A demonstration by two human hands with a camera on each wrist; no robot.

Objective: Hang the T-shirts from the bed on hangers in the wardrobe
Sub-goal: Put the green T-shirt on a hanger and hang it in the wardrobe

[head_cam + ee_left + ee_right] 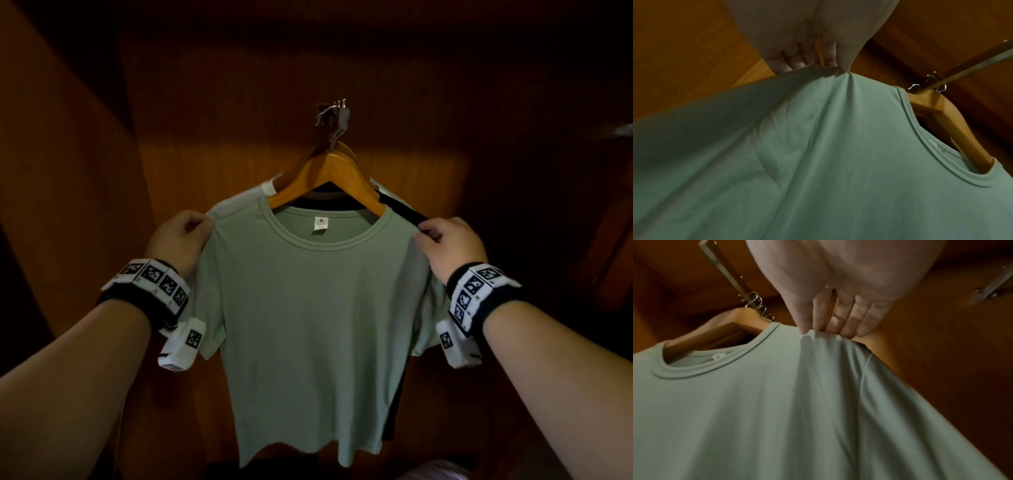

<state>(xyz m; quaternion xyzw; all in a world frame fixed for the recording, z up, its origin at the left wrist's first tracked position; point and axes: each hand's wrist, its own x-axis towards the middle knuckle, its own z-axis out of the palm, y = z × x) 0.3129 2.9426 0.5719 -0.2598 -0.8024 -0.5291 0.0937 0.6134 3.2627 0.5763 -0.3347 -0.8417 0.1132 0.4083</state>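
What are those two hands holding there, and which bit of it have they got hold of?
Both hold the green T-shirt on its wooden hanger. The left hand pinches the top of one shoulder, the right hand the other, either side of the neckline.

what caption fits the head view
Both hands, left hand and right hand, pinch the green T-shirt shoulders on a wooden hanger.

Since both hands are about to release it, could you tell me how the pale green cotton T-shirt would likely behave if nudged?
The pale green cotton T-shirt is probably floppy: it puckers where the left hand pinches its shoulder. It looks light, draping loosely under the right hand. On the wooden hanger, hooked over the metal rail, it would likely swing rather than fall.
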